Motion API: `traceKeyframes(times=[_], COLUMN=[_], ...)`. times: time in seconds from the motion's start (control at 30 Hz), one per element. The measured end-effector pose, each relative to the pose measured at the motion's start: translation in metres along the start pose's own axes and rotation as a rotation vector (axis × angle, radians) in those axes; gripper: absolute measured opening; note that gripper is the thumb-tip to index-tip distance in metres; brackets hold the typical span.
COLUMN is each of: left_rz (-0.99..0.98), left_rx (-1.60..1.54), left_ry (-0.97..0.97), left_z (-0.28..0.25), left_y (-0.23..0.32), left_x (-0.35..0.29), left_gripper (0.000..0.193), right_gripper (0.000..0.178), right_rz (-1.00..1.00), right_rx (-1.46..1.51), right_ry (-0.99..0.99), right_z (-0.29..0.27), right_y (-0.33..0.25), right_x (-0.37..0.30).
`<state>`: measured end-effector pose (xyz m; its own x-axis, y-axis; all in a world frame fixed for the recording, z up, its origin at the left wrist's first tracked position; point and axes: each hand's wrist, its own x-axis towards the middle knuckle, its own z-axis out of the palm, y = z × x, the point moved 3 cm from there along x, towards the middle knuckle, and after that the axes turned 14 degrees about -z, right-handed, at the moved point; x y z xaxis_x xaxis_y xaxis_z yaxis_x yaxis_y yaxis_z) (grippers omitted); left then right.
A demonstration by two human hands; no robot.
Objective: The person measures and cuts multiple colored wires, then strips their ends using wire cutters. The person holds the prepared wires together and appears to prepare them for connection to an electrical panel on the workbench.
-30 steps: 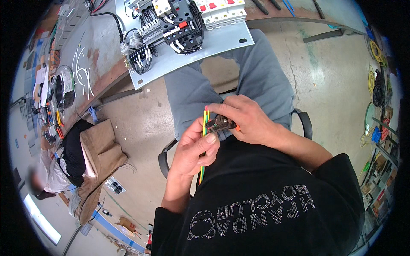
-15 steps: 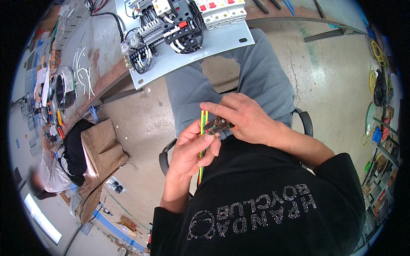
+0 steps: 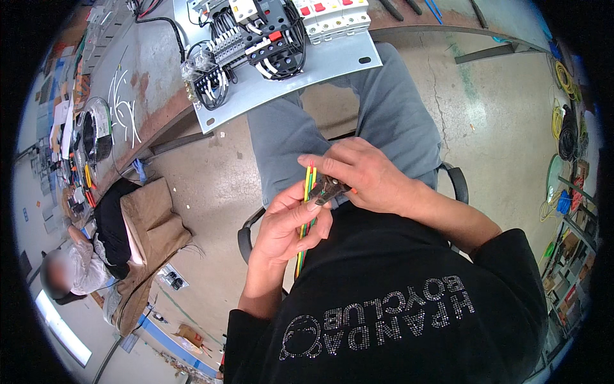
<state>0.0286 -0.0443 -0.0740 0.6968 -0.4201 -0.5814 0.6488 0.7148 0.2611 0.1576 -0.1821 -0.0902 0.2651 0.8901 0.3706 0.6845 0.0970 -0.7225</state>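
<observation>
My left hand (image 3: 284, 225) is closed around a small bundle of yellow, green and red wires (image 3: 301, 256), which run down past its fingers in front of my shirt. A dark-jawed pair of pliers (image 3: 327, 190) crosses the bundle just above my left thumb. The pliers are held by my right hand (image 3: 371, 176), which is closed around their mostly hidden handles; a bit of orange shows there. One finger of that hand stretches to the upper wire ends. Whether the jaws bite on a wire, I cannot tell.
Beyond my knees, a metal mounting plate (image 3: 281, 95) with wired breakers and terminals overhangs the workbench (image 3: 153, 96). Chair armrests (image 3: 455, 185) flank me. A person (image 3: 86, 262) is at the left. Cable coils (image 3: 566, 131) hang at the right.
The upper wire ends and the pliers have shifted slightly to the right, the bundle leaning a little more. Both hands keep their hold. The person at the left has moved somewhat.
</observation>
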Motion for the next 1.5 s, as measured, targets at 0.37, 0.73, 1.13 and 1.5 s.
traceKeyframes(times=[0.37, 0.73, 1.13, 1.5], left_rz=[0.175, 0.174, -0.003, 0.058], left_rx=[0.179, 0.171, -0.045, -0.009], left_ry=[0.332, 0.334, -0.079, -0.034], left_z=[0.01, 0.011, -0.004, -0.002], left_y=[0.003, 0.0, -0.007, -0.004], left_x=[-0.001, 0.0, 0.009, 0.004], left_gripper=[0.012, 0.011, 0.021, 0.02], right_gripper=[0.065, 0.059, 0.054, 0.043], right_rz=[0.112, 0.106, -0.1, -0.003], right_rx=[-0.056, -0.024, -0.028, -0.028], right_ry=[-0.07, -0.017, 0.175, 0.098], right_z=[-0.007, 0.002, 0.009, 0.006], right_y=[-0.01, -0.003, 0.01, 0.003], right_x=[-0.002, -0.009, -0.007, -0.004])
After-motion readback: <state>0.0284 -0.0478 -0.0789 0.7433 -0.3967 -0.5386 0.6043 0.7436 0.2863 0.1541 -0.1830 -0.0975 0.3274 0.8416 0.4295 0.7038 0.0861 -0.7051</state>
